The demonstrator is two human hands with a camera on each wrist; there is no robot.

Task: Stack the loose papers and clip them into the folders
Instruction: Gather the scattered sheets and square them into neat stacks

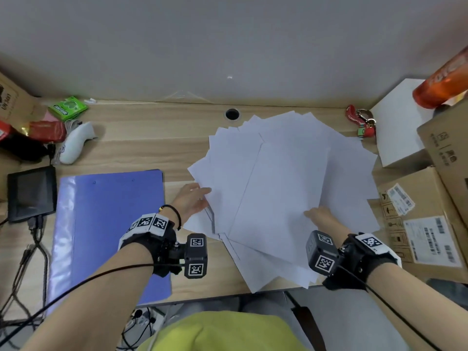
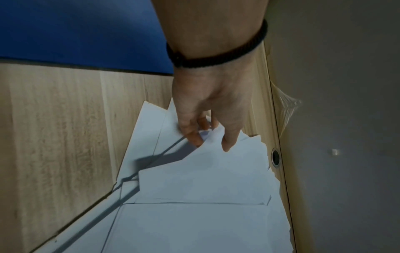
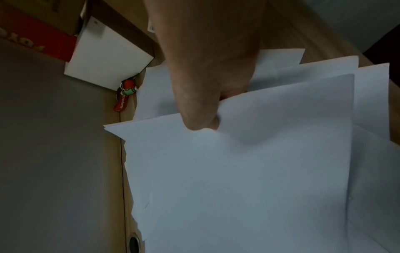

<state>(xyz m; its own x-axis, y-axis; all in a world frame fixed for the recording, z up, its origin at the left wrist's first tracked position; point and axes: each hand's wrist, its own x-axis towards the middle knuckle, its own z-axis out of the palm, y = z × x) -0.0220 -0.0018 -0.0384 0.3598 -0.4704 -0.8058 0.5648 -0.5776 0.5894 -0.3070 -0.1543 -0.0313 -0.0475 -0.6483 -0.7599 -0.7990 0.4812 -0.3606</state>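
Several loose white papers (image 1: 283, 178) lie fanned out across the middle and right of the wooden desk (image 1: 152, 138). A closed blue folder (image 1: 106, 224) lies flat to their left. My left hand (image 1: 193, 202) pinches the left edge of some sheets (image 2: 194, 171), thumb on top and fingers curled under, lifting that edge slightly. My right hand (image 1: 320, 216) grips the near edge of an upper bundle of sheets (image 3: 249, 162), thumb on top, the other fingers hidden beneath the paper.
Cardboard boxes (image 1: 425, 224) and a white box (image 1: 397, 127) crowd the right side. A red keychain (image 1: 361, 122) lies behind the papers, a cable hole (image 1: 232, 114) by the wall. A black device (image 1: 31, 193), a white controller (image 1: 77, 143) and packets sit left.
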